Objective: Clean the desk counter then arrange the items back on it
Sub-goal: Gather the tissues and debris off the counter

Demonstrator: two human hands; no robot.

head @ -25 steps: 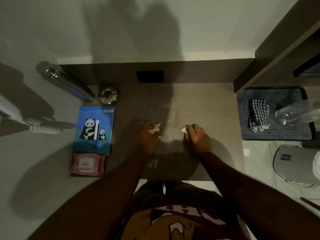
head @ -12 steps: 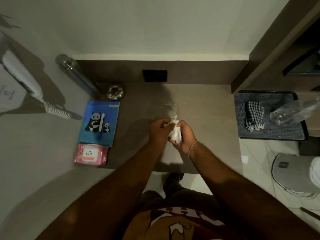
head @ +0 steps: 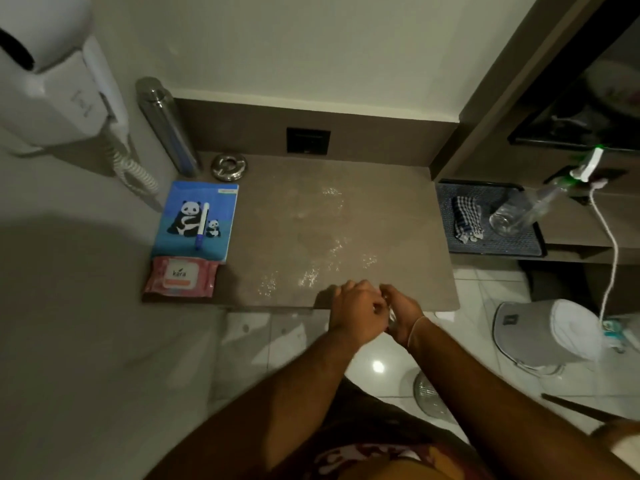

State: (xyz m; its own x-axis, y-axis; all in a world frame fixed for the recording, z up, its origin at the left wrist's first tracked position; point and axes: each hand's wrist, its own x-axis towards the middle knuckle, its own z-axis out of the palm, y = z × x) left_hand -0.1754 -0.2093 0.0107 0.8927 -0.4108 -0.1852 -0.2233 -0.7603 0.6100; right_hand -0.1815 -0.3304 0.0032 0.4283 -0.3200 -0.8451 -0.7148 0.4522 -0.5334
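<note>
Both hands, left hand and right hand, press together at the desk counter's near edge, grip hidden.

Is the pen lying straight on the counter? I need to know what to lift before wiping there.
No: the pen lies on top of the panda notebook, which rests on the counter at its left side.

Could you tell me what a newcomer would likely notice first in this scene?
Probably the two hands, left hand and right hand, pressed together over the counter's near edge, with glistening wet streaks across its bare middle. Next, the bright blue panda notebook with a pen lying on it at the counter's left edge, a pink wipes pack just below it.
</note>
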